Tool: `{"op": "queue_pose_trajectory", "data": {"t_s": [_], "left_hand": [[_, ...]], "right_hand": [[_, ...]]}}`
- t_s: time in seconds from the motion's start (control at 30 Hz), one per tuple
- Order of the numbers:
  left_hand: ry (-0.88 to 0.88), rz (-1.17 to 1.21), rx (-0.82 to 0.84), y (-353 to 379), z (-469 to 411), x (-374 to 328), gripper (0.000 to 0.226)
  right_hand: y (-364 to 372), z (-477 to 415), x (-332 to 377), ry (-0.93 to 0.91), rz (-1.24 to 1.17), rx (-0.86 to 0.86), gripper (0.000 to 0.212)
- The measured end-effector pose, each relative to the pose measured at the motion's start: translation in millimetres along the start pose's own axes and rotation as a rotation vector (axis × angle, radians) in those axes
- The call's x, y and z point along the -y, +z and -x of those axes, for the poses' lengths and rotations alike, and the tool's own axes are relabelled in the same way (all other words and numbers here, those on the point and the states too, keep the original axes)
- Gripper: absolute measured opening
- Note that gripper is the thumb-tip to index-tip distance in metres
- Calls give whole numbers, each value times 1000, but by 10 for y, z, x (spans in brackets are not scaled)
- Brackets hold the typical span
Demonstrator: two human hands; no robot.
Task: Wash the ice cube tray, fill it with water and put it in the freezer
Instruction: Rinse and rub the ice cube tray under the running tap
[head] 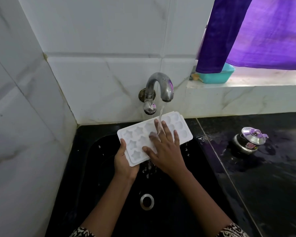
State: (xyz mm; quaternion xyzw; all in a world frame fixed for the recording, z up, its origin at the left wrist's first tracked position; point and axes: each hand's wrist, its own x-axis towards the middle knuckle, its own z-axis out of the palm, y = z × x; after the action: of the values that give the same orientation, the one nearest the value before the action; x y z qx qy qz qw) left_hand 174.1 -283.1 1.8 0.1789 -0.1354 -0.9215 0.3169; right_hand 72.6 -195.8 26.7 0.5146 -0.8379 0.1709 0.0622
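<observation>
A white ice cube tray [137, 139] with star-shaped and rounded moulds is held over the black sink [99, 168], tilted down toward me. My left hand [125, 162] grips its near left corner from below, thumb on the rim. My right hand [164, 149] lies flat on top of the tray with fingers spread and straight. Water runs from the metal tap [161, 86] onto the tray and my right fingers, and spills off the tray's near edge into the sink.
The sink drain [146, 201] lies below the tray. A wet black counter [263, 177] to the right carries a small steel lidded pot [249, 140]. On the sill sits a teal tub [215, 76] under a purple curtain [256, 31]. White tiled walls stand behind and left.
</observation>
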Motion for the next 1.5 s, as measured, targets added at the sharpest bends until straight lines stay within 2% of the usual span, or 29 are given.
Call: {"op": "queue_pose_trajectory", "data": {"t_s": [0.13,0.27,0.4,0.53,0.67,0.7,0.8,0.97,1.1,1.2,1.27,1.4,1.5], "left_hand": [[-14,-29,-23,-72,21,42,59],[-6,-6,-9,-71,51,72,56],[-4,-11,10,-81,73,71,54],[8,7,19,-63,79,67,52],[21,-50,-18,-80,93,64,58],[25,-55,-20,-75,102,80,58],[38,-39,-18,-78,125,73,56],[29,-51,-7,-65,157,86,56],[41,-7,-4,-54,145,67,51],[37,-18,-5,-72,156,63,51],[33,-29,-12,-76,167,110,50],[36,-20,-22,-75,165,103,55],[31,-5,-2,-97,177,100,51]], "right_hand": [[-34,30,-87,61,-33,-105,42],[0,96,4,1,13,-35,59],[-64,119,-93,33,-4,-101,52],[-20,136,24,20,31,-9,66],[-65,133,-94,49,-8,-41,46],[-58,133,-81,52,0,-45,46],[18,176,18,-4,11,14,64],[-51,148,-78,42,-43,-58,43],[-8,146,14,-32,-8,-5,59],[-58,136,-110,-12,-38,-56,43],[-70,118,-92,12,-21,-93,40],[-11,179,20,-47,-4,13,66],[-72,183,-115,-8,-40,5,51]]}}
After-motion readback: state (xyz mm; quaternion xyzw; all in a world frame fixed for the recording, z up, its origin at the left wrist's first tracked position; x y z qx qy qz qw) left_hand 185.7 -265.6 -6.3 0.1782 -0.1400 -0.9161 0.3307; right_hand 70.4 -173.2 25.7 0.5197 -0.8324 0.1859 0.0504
